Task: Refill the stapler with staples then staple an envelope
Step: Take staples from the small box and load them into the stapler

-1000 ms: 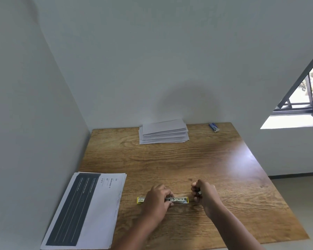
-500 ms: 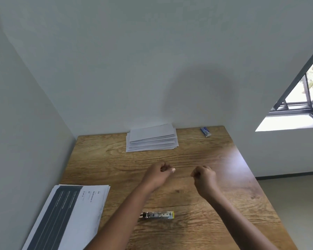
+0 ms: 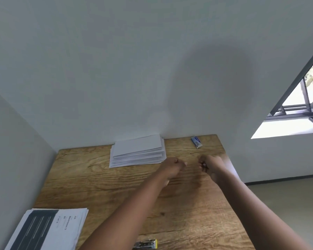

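Note:
The stapler (image 3: 146, 244), metal with a yellow end, lies on the wooden table (image 3: 107, 186) at the bottom edge of the view, partly cut off, with no hand on it. A stack of white envelopes (image 3: 138, 152) sits at the table's back. A small blue staple box (image 3: 196, 141) lies at the back right corner. My left hand (image 3: 172, 166) is stretched out with curled fingers, just right of the envelopes, and I see nothing in it. My right hand (image 3: 210, 165) is beside it, below the blue box, and pinches a small dark piece (image 3: 204, 166).
Printed sheets with a dark panel (image 3: 47, 230) lie at the front left corner. White walls close in the table's back and left sides. A window (image 3: 300, 105) opens to the right, and the floor drops off past the table's right edge.
Both hands left the stapler and moved toward the back of the table, nearing the blue box. The view tilted up, so the stapler slid to the bottom edge.

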